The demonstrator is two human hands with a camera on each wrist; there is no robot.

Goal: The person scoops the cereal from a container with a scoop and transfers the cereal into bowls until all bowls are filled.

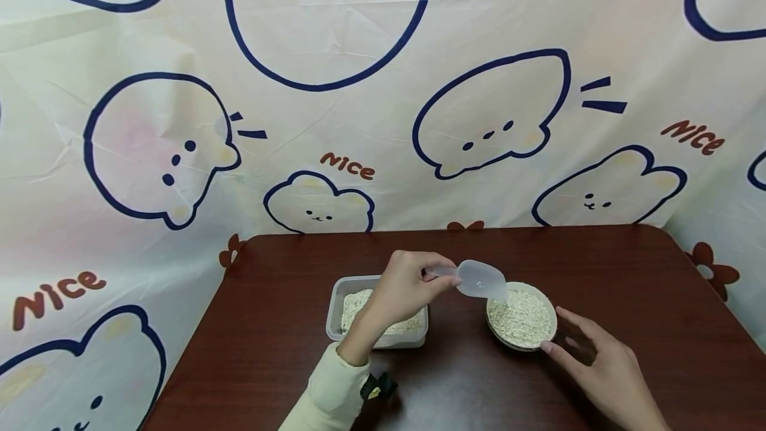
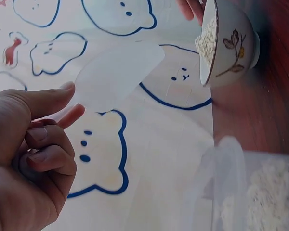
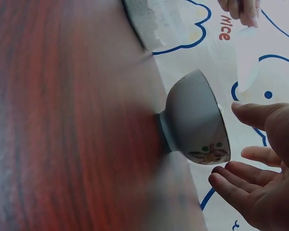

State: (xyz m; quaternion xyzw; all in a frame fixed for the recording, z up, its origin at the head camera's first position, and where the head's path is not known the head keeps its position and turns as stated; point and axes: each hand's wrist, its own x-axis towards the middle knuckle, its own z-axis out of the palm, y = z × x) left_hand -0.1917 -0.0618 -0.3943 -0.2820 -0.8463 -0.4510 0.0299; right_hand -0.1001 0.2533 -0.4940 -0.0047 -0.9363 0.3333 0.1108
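My left hand (image 1: pixel 407 288) pinches the handle of a translucent plastic scoop (image 1: pixel 481 279) between thumb and index finger, the other fingers curled in. The scoop's lip tilts down over the left edge of a small white bowl (image 3: pixel 192 115) with a painted leaf-and-flower pattern. Pale oat flakes (image 1: pixel 520 316) fill the bowl to a mound at its rim. At the bowl's right side is my right hand (image 1: pixel 610 371), thumb and fingers spread and loosely extended, fingertips right at the rim.
A clear plastic tub (image 1: pixel 335 314) of the same flakes stands left of the bowl, partly behind my left forearm. The dark wood table (image 1: pixel 269 364) ends at a cloth (image 1: pixel 335 118) printed with cartoon figures. A small black object (image 1: pixel 378 388) shows beside my left sleeve.
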